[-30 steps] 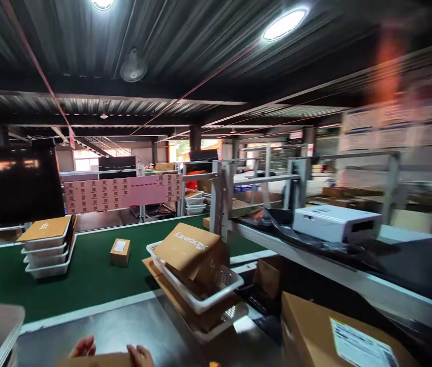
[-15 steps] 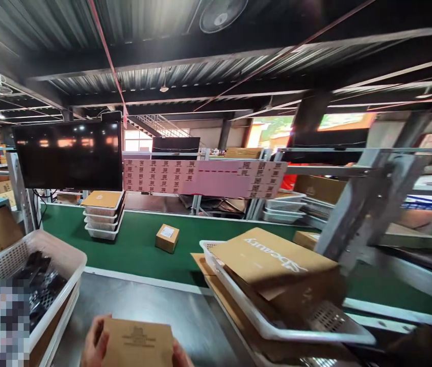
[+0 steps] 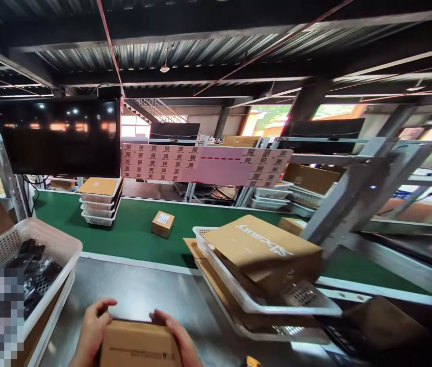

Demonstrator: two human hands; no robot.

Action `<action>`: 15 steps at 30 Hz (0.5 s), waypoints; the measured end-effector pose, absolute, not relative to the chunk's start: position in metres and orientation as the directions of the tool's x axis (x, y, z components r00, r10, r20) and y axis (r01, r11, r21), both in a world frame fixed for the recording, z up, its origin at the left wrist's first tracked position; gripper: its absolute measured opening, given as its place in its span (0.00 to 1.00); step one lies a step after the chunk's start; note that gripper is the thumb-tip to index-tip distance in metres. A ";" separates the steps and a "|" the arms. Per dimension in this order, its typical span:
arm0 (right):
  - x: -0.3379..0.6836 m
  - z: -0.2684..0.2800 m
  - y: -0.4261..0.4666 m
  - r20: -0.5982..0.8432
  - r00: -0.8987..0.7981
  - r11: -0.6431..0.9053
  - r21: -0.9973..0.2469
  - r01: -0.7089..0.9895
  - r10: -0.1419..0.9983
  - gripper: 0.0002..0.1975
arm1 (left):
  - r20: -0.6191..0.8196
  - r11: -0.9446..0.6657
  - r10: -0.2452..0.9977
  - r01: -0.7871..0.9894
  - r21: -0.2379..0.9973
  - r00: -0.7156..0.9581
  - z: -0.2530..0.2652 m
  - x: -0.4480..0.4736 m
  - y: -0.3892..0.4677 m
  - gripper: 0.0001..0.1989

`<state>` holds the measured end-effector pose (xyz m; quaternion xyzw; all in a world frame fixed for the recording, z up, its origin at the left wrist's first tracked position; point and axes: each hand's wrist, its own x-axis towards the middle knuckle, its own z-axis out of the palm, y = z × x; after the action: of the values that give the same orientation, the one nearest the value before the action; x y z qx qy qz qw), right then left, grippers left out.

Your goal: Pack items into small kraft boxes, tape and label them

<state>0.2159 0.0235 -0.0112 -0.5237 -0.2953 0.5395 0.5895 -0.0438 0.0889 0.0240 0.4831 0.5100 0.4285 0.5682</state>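
A small brown cardboard box (image 3: 141,344) with fine dark print is at the bottom of the view, over a grey metal table. My left hand (image 3: 92,326) grips its left side, the index finger raised and curled above the box edge. On the opposite side, my right hand (image 3: 177,334) presses against the box, fingers bent over its far right corner. The lower part of the box is cut off by the frame. To its left stands a white plastic basket (image 3: 60,239) with black items in clear wrapping.
A green conveyor belt (image 3: 131,237) runs behind the table (image 3: 139,280), carrying a small labelled box (image 3: 162,224) and stacked white baskets (image 3: 99,220). On the right, a white basket (image 3: 246,303) holds a large carton (image 3: 265,244). A monitor (image 3: 58,137) and a code sheet (image 3: 216,165) hang above.
The box has been turned, and a different printed face shows. My fingers have shifted higher around it. The camera view has moved a little, and an orange object appears at the bottom edge.
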 end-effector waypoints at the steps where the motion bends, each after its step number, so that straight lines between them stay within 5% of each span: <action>1: 0.217 -0.003 0.020 -0.190 0.232 -0.130 -0.959 -0.253 0.954 0.29 | -0.109 0.103 0.981 0.049 0.993 0.159 0.030 -0.044 0.090 0.21; 5: 0.227 0.009 0.020 0.130 0.242 0.116 -0.990 0.075 0.962 0.27 | 0.109 -0.183 0.906 0.146 0.972 0.409 0.046 -0.053 0.108 0.30; 9: 0.226 -0.055 0.008 0.546 0.179 0.430 -0.789 0.438 0.819 0.26 | 0.240 -0.511 0.734 0.283 0.812 0.635 0.004 -0.073 0.116 0.28; 12: 0.210 -0.121 -0.024 0.619 0.032 0.472 -0.630 0.616 0.784 0.28 | 0.204 -0.603 0.691 0.398 0.691 0.693 -0.060 -0.094 0.096 0.25; 15: 0.186 -0.148 -0.059 0.582 -0.019 0.424 -0.570 0.704 0.813 0.30 | 0.211 -0.588 0.716 0.412 0.696 0.665 -0.107 -0.114 0.067 0.27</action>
<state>0.1859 -0.0588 -0.1479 -0.5332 -0.7111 0.0602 0.4542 -0.1139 0.0668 -0.1071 0.8572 0.3289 0.2431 0.3129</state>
